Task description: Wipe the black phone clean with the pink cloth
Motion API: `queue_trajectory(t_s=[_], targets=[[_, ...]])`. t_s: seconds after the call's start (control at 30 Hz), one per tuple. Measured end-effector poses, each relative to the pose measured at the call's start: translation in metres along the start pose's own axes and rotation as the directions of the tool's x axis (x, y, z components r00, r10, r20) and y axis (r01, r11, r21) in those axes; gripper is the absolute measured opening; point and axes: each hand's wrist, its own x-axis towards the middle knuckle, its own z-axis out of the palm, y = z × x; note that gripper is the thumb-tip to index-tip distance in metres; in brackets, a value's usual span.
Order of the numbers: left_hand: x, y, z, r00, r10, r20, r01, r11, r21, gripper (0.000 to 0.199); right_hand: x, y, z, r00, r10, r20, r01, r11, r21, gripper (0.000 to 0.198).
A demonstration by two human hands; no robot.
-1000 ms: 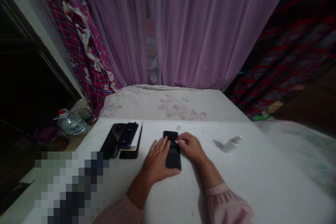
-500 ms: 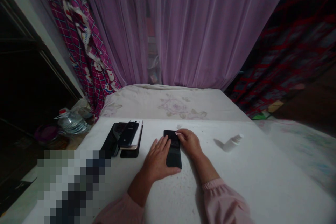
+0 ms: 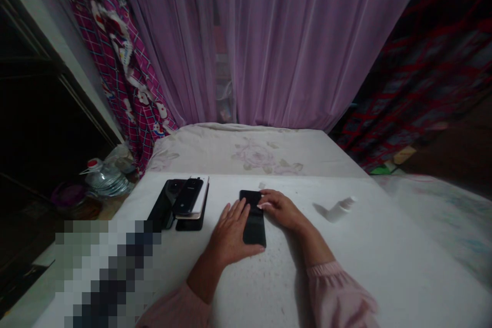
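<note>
Head view. A black phone [image 3: 254, 218] is shown lying flat, screen up, near the middle of the white tabletop [image 3: 369, 256]. The left hand [image 3: 231, 233] is laid open and flat along the phone's left edge, with the thumb set against its near end; nothing is gripped. The right hand [image 3: 280, 208] is curled narrow at the phone's far right corner, its fingertips [image 3: 263, 204] pressed to the glass. Whether a small wipe is pinched beneath them cannot be told.

The step in hand is judged to be wiping or working on the screen. It is done well when the phone is pinned by the flat left palm so that it does not slide, while light, even strokes are drawn by the right fingertips along the glass rather than across it, each stroke being carried over the edge.

The phone's long axis is seen to run away from the person, nearly straight, with the far end tipped slightly to the left. Which end is the top cannot be told from the dark screen.

To the left, a stack of phones [image 3: 184, 205] is seen, well apart; to the right, a small white bottle [image 3: 340, 208] lies on its side. Behind the tabletop, a bed [image 3: 249, 151] and a purple curtain [image 3: 288, 41] are shown.
</note>
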Motion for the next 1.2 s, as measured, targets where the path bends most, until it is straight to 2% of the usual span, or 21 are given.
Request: queue_trajectory(t_s=[0.1, 0.17, 0.27, 0.43, 0.63, 0.83, 0.97, 1.2], targets=[[0.000, 0.001, -0.001, 1.000, 0.002, 0.014, -0.002, 1.000, 0.004, 0.106, -0.003, 0.004, -0.006, 0.994, -0.019, 0.104, 0.010, 0.997, 0.081, 0.012], [0.000, 0.002, -0.003, 1.000, -0.003, 0.028, 0.003, 1.000, 0.004, 0.106, -0.003, 0.005, -0.006, 0.993, -0.023, 0.115, 0.011, 0.995, 0.099, 0.012], [0.000, 0.002, -0.004, 1.000, -0.003, 0.030, 0.003, 1.000, 0.002, 0.105, -0.001, 0.004, 0.000, 0.999, 0.000, 0.043, -0.003, 0.998, 0.069, 0.012], [0.000, 0.002, -0.003, 1.000, -0.007, 0.023, 0.007, 1.000, -0.006, 0.106, 0.007, -0.007, 0.009, 0.997, 0.035, -0.069, -0.044, 0.991, -0.127, 0.015], [0.000, 0.003, -0.005, 0.999, -0.008, 0.035, 0.008, 1.000, 0.003, 0.107, 0.015, -0.022, 0.016, 0.965, 0.194, -0.179, -0.243, 0.916, -0.319, 0.020], [0.000, 0.003, -0.004, 1.000, -0.007, 0.024, 0.007, 1.000, -0.002, 0.107, 0.018, -0.025, 0.024, 0.945, 0.202, -0.257, -0.294, 0.868, -0.400, 0.023], [0.001, 0.001, -0.002, 1.000, 0.000, 0.015, 0.000, 1.000, -0.003, 0.107, 0.017, -0.021, 0.024, 0.948, 0.197, -0.249, -0.280, 0.889, -0.362, 0.023], [0.000, -0.001, 0.000, 1.000, 0.004, -0.001, -0.004, 1.000, 0.002, 0.107, 0.013, -0.008, 0.010, 0.986, 0.149, -0.075, -0.159, 0.976, -0.146, 0.014]])
